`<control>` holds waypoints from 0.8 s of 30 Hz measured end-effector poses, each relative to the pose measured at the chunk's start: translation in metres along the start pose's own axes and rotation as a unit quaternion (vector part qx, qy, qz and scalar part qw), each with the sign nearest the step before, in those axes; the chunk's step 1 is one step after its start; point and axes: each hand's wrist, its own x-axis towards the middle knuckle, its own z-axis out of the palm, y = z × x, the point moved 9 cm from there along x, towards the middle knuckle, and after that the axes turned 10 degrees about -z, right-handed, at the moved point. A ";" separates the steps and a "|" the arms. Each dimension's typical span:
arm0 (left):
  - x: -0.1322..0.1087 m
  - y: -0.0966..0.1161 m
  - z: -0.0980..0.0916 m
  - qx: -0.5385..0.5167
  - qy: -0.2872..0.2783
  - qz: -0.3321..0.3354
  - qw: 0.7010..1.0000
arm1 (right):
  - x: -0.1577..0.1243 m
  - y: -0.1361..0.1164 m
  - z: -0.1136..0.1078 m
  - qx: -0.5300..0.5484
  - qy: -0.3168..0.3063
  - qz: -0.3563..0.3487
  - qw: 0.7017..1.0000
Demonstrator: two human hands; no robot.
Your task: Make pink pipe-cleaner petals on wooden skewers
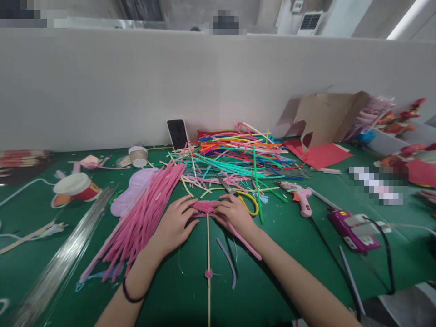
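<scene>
Between both sets of fingertips is a flat pink pipe-cleaner shape (205, 206), at the top of a thin wooden stick (209, 245). My left hand (177, 225) pinches its left side, and my right hand (236, 217) grips the right side. From under the right hand a pink pipe-cleaner length (245, 243) trails toward the wrist. Lower on the stick sits a small pink ball (208, 274). A short lavender pipe cleaner (227, 263) lies on the table right of the stick. Yellow-handled scissors (250, 203) rest just beyond my right hand.
Left of my hands lie a pink pipe-cleaner bundle (146, 218) and thin wires (68, 254). A colourful pipe-cleaner pile (235, 156) and a phone (177, 135) stand behind. Rightward are a pink glue gun (301, 198), its cord, and a purple power strip (354, 231).
</scene>
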 end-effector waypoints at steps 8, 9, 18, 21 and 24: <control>0.000 0.013 -0.005 -0.023 0.015 0.020 0.999 | 0.003 -0.007 -0.009 0.023 -0.009 0.000 1.000; 0.000 0.015 -0.006 -0.037 0.016 0.019 0.999 | 0.004 -0.009 -0.009 0.025 -0.010 -0.001 1.000; 0.001 0.018 -0.003 -0.039 0.036 0.030 0.998 | 0.006 -0.017 -0.001 0.013 -0.035 -0.025 0.999; 0.001 0.018 0.001 -0.021 0.030 0.041 0.998 | 0.007 -0.019 -0.004 0.015 -0.023 -0.036 0.999; 0.001 0.021 0.005 0.002 0.026 0.053 0.998 | 0.008 -0.022 -0.004 0.014 -0.016 -0.039 0.999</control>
